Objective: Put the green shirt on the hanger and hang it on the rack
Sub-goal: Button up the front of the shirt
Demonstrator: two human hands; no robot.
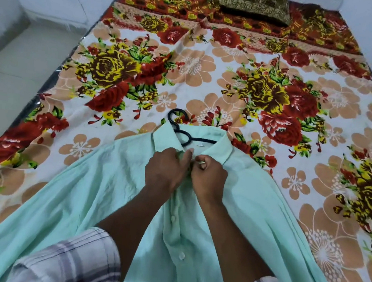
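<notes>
Nearest us, our checked sleeves [68,263] flank the pale green button-front shirt [86,188], spread face up on the floral bedsheet [208,75]. Our left hand [166,170] and right hand [209,176], side by side, both pinch its placket just below the collar. The black hanger [203,140] lies inside the neck just beyond them, hook poking out.

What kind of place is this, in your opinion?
Probably a bedroom: a flowered red-and-peach bedsheet, a dark gold patterned cushion at its far end, and a pale green button shirt laid over a black hanger.
</notes>
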